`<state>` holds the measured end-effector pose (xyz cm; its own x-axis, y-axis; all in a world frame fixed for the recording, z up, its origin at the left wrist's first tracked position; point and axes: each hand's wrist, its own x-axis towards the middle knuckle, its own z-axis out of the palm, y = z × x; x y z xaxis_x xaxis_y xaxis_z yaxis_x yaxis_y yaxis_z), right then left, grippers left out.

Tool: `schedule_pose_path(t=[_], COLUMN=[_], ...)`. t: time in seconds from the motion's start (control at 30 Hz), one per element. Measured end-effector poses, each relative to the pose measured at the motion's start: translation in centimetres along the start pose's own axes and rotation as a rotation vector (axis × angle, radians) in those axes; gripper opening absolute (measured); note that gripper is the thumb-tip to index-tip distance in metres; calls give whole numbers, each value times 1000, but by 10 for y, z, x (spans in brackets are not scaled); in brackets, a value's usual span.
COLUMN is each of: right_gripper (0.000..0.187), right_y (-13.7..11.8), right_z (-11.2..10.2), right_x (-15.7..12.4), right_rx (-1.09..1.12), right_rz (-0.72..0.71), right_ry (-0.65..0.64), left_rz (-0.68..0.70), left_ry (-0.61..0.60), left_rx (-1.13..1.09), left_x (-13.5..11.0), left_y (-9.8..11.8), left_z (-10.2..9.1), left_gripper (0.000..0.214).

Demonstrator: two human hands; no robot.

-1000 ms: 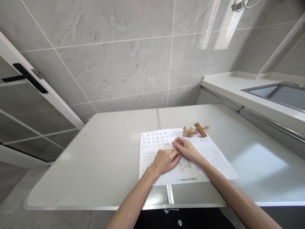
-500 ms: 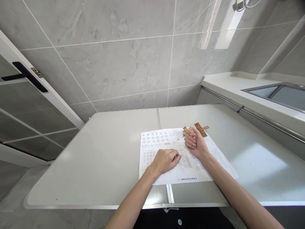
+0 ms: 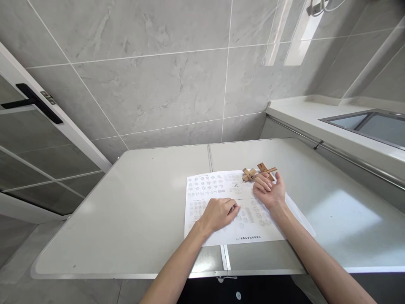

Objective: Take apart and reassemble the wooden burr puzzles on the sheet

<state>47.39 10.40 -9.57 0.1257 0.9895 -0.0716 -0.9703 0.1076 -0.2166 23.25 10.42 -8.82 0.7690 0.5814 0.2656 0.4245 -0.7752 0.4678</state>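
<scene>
On the printed paper sheet point(image 3: 218, 236) rests my left hand point(image 3: 220, 212), palm down with its fingers curled in loosely and no object visible in them. My right hand point(image 3: 270, 191) is turned palm up over the right side of the sheet. Its fingers are bent and its thumb stands apart, with nothing in the palm. Just beyond its fingertips lie two wooden cross-shaped puzzle pieces. The left wooden piece point(image 3: 249, 174) carries a dark mark. The right wooden piece point(image 3: 263, 167) is partly covered by my fingers; whether they touch it I cannot tell.
A pale folding table point(image 3: 126, 219) with a centre seam carries the sheet. Grey tiled wall point(image 3: 152, 97) rises behind it. A door with a black handle point(image 3: 34, 101) is at the left, and a white counter point(image 3: 294, 109) with a metal rail runs along the right.
My right hand has moved to the right, away from the left wooden piece, and its thumb has spread. More of that piece now shows. My left hand stays in place.
</scene>
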Motion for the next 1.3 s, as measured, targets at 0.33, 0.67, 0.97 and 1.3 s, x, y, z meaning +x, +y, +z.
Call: schedule_pose_path(t=[0.33,0.67,0.97,1.3], right_gripper=[29,25,25,37], right_y=[1,-1,-3,14], right_z=[2,-3,-6,13], right_x=[-3,1,6,1], right_rx=[-156,-104,-227,-723], right_rz=[-80,-22,-11,-245], right_ry=[-11,12,-28,45], left_rz=[3,3,7,2], left_ry=[21,11,15,28], left_rx=[-11,9,17,4], left_x=[0,0,0,0], left_y=[0,2,1,1], left_z=[0,-2,-2,1], left_gripper=[38,37,38,38])
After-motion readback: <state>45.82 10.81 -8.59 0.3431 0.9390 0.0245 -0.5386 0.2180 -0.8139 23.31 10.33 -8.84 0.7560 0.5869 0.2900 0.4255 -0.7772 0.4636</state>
